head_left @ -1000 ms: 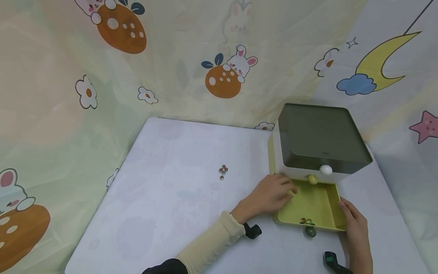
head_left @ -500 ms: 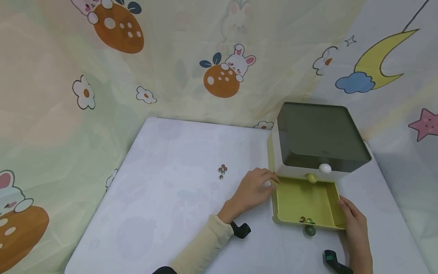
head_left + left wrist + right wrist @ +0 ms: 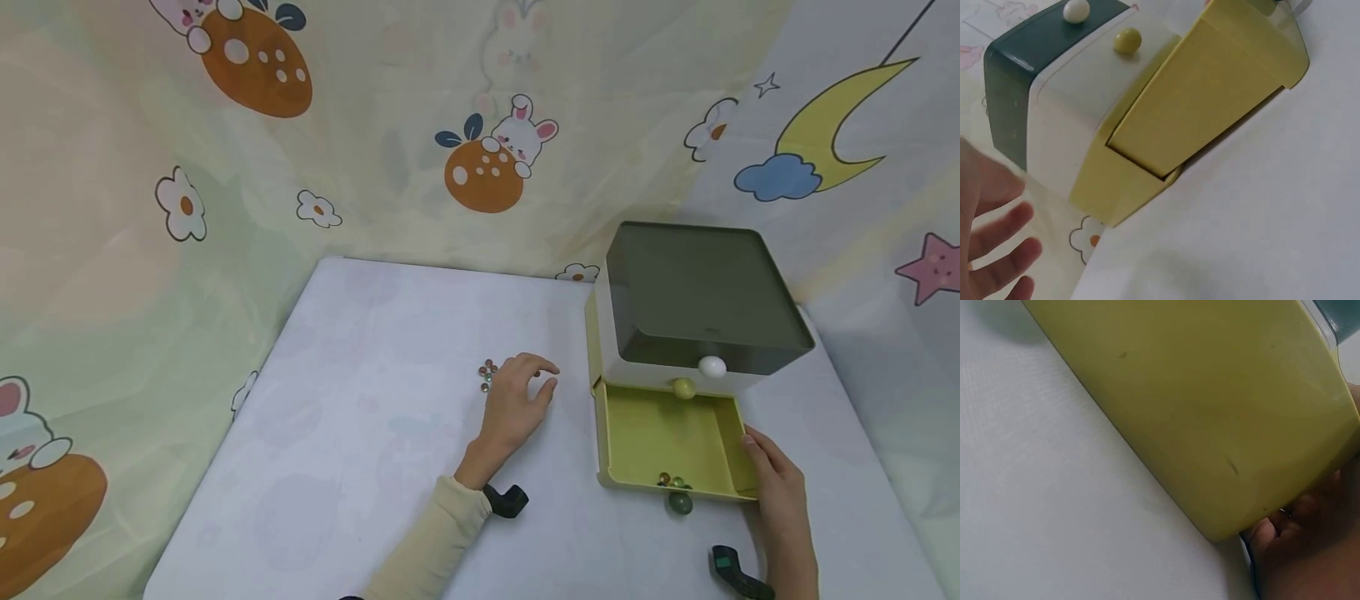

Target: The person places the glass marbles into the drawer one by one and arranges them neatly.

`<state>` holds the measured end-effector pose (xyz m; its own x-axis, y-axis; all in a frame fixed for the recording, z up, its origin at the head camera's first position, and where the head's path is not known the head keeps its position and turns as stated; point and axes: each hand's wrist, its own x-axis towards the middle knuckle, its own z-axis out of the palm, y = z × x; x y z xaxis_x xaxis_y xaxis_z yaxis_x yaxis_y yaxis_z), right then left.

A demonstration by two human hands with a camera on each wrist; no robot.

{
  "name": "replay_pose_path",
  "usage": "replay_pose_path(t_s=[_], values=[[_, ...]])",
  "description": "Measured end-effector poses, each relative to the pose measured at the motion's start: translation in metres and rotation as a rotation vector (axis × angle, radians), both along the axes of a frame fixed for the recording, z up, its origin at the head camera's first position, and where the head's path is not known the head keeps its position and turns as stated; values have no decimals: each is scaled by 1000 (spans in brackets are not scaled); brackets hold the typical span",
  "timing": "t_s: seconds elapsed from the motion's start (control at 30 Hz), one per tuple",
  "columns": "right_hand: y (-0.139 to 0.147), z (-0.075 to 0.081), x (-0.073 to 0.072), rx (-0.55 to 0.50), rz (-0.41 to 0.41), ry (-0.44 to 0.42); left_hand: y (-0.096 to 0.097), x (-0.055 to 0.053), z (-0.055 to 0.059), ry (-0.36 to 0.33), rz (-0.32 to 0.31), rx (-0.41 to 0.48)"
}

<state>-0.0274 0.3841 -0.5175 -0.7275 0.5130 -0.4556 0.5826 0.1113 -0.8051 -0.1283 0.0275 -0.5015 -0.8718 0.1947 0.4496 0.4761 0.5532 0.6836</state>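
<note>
In the head view my left hand (image 3: 516, 400) hovers over the table beside a little cluster of shiny beads (image 3: 487, 377), its fingers loosely bent and thumb apart from the index finger. A reddish speck shows in that gap; I cannot tell if it is a bead. The left wrist view shows the same hand (image 3: 997, 237) with spread fingers. My right hand (image 3: 780, 492) grips the right side of a pulled-out yellow-green drawer (image 3: 660, 433), thumb near the rim. Several beads (image 3: 673, 482) lie inside along the drawer's front wall. Its fingers are partly hidden behind the drawer in the right wrist view.
The drawer belongs to a small cabinet (image 3: 705, 292) with a dark green top section and a white middle one. Round knobs mark the drawers: white (image 3: 712, 367), yellow-green (image 3: 684, 388) and dark green (image 3: 680, 502). A patterned cloth (image 3: 375, 125) hangs behind the white table (image 3: 337, 467).
My left hand has come out of the drawer and moved left, over to the beads on the table. The right hand has kept its grip on the drawer, which stays pulled out.
</note>
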Motion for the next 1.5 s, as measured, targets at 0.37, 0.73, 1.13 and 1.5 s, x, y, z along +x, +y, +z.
replay_pose_path(t_s=[0.37,0.73,1.13,1.5], values=[[0,-3,1,21,-3,6,-22,3,-17,-42,318,150],[0,-5,0,18,-16,18,-41,0,-30,-20,489,108],[0,-5,-1,9,-19,8,-52,-2,-38,-169,503,34],[-1,-5,0,13,-14,15,-52,2,-41,-202,504,-83]])
